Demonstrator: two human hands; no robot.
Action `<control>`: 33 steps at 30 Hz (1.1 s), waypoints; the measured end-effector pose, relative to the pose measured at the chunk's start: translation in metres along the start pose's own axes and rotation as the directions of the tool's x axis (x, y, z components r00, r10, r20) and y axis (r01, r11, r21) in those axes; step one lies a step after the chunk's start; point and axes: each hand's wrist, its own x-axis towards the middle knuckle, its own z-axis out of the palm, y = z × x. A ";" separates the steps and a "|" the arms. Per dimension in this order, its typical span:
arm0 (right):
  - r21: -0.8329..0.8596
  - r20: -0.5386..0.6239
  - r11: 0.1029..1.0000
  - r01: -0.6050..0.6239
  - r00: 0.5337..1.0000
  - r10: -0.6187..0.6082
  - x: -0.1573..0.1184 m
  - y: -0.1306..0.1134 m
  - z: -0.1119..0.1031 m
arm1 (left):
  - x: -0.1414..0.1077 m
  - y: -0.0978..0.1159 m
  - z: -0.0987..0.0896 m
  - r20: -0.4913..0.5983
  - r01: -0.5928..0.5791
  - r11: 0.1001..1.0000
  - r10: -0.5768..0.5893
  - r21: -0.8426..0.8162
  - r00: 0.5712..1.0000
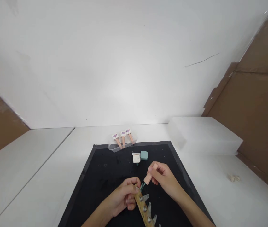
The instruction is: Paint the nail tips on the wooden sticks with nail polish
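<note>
My left hand (124,196) grips the upper end of a wooden strip (144,209), which slants down toward the bottom edge. Clear nail-shaped tips (149,208) stick out from the strip's right side on round metal mounts. In my right hand (163,178) is a pink brush handle (148,177), tilted, with its dark green brush end touching or very near the tip beside my left thumb. Beyond my hands, a small white square bottle (136,158) stands beside a teal square block (143,155) on the black mat (105,164).
Behind the mat's back edge, a clear tray (115,148) holds three pink-handled pieces with white labelled squares (123,134). A translucent white box (205,135) sits at the right. Farther right lies a small beige crumpled thing (233,177). Brown panels (254,126) border the sides.
</note>
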 end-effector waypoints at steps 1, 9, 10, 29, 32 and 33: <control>-0.004 0.023 1.000 -0.001 1.000 0.001 0.000 0.000 0.000 | 0.000 0.000 0.001 -0.002 0.001 1.000 -0.001 0.002 1.000; -0.075 -0.023 0.997 0.033 0.999 -0.035 0.002 0.002 0.000 | -0.001 0.001 0.004 -0.013 -0.001 1.000 0.001 0.016 1.000; -0.078 -0.041 0.996 0.038 0.998 -0.041 0.002 0.002 -0.001 | -0.001 0.001 0.004 -0.015 -0.003 1.000 0.003 0.016 1.000; -0.099 -0.064 0.995 0.028 0.997 -0.034 0.003 0.001 -0.001 | -0.003 0.002 0.005 -0.022 -0.005 1.000 0.006 0.025 1.000; -0.064 -0.101 0.998 0.016 0.995 -0.023 0.003 0.001 -0.002 | -0.003 0.002 0.005 -0.020 -0.006 1.000 0.007 0.030 1.000; -0.052 -0.101 0.999 0.010 0.995 -0.015 0.003 0.001 -0.002 | -0.003 0.002 0.005 -0.018 -0.005 0.999 0.006 0.031 1.000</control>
